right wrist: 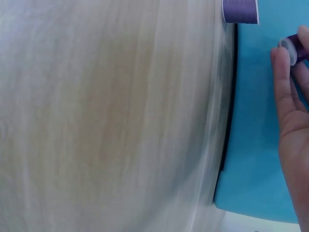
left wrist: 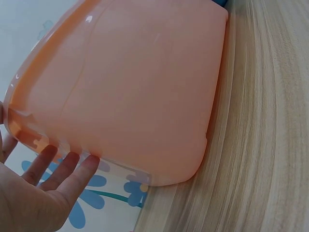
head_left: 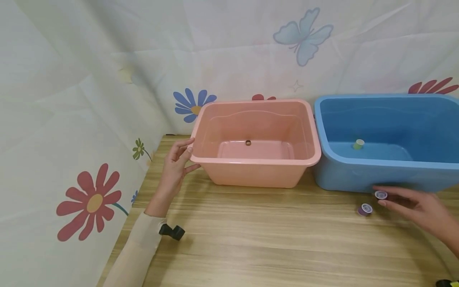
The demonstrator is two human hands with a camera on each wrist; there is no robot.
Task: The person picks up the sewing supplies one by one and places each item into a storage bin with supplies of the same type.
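Note:
At the right, my right hand (head_left: 419,205) pinches a purple thread spool (head_left: 381,195) between thumb and fingers, just in front of the blue tub (head_left: 358,175). A second purple thread spool (head_left: 365,209) stands on the table to the left of that hand; the right wrist view catches its purple side (right wrist: 240,10). My left hand (head_left: 174,169) touches the left rim of the pink tub (head_left: 251,173). Its fairly straight, spread fingers (left wrist: 72,171) meet the tub's outer wall in the left wrist view.
Inside the pink tub lies a small dark spool (head_left: 248,142). A light green spool (head_left: 358,144) sits in the blue tub. Both tubs stand side by side at the back of the wooden table (head_left: 265,235), against a printed curtain (head_left: 244,48).

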